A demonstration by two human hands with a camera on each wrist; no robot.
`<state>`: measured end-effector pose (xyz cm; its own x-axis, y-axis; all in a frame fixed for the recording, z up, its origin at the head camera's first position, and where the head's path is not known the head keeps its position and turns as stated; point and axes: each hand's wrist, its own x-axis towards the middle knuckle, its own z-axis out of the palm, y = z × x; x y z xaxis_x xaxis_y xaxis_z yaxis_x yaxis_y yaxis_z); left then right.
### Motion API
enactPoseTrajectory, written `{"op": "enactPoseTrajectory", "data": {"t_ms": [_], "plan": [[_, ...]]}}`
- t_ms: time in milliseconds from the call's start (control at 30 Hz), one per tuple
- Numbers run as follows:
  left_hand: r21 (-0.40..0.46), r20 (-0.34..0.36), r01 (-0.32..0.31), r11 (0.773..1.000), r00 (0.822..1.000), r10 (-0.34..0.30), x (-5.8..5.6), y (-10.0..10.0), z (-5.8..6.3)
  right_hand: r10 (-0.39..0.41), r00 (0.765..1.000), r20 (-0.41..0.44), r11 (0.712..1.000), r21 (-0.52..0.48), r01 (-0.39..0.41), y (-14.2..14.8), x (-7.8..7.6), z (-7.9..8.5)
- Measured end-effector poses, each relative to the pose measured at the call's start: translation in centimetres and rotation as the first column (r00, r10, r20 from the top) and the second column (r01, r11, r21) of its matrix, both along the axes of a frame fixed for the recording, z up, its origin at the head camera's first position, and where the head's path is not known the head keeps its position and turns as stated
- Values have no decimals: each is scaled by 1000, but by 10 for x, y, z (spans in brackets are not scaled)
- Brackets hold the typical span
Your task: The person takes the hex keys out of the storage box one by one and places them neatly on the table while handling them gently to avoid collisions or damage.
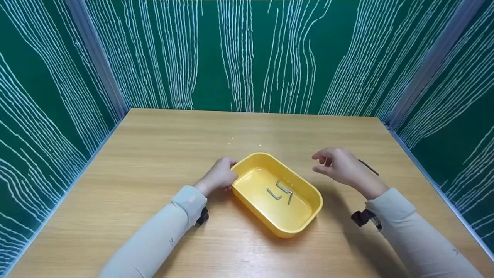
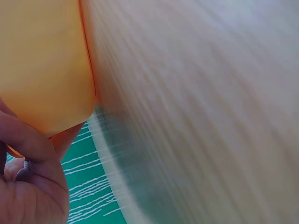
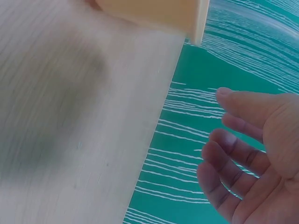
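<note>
My left hand (image 1: 220,173) grips the left corner of a yellow plastic bin (image 1: 247,206); in the left wrist view its fingers (image 2: 28,140) curl at the rim. Inside on the bin's floor lie several L-shaped metal hex keys (image 1: 273,194), close together near the middle. My right hand (image 1: 339,164) hovers to the right of the bin, apart from it, with loosely bent fingers and nothing between them. In the right wrist view the same hand shows an empty palm. A thin dark metal rod (image 1: 369,167) lies on the table just behind the right wrist, partly hidden by it.
The wooden table (image 1: 170,131) is bounded at the back and sides by green panels (image 1: 210,58) with white wavy lines. A few tiny pale specks (image 1: 260,145) lie on the table behind the bin. Dark wrist devices (image 1: 361,218) hang beneath both forearms.
</note>
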<state>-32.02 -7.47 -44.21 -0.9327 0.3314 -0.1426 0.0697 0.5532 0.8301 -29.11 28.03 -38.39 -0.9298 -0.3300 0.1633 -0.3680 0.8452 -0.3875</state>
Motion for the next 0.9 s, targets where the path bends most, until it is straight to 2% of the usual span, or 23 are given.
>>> {"op": "enactPoseTrajectory", "data": {"t_ms": [400, 667, 900], "plan": [[-3, 18, 3, 1000, 1000, -2, 1, -1, 0, 40, 999, -16, 999, 15, -40, -15, 5, 2], [-10, 10, -4, 1000, 1000, 4, 0, 0, 0, 70, 997, -12, 998, 6, -70, -26, 6, 3], [11, -8, 5, 1000, 1000, -5, 2, -1, 0, 126, 991, -44, 992, 8, -126, -34, 6, 1]]}}
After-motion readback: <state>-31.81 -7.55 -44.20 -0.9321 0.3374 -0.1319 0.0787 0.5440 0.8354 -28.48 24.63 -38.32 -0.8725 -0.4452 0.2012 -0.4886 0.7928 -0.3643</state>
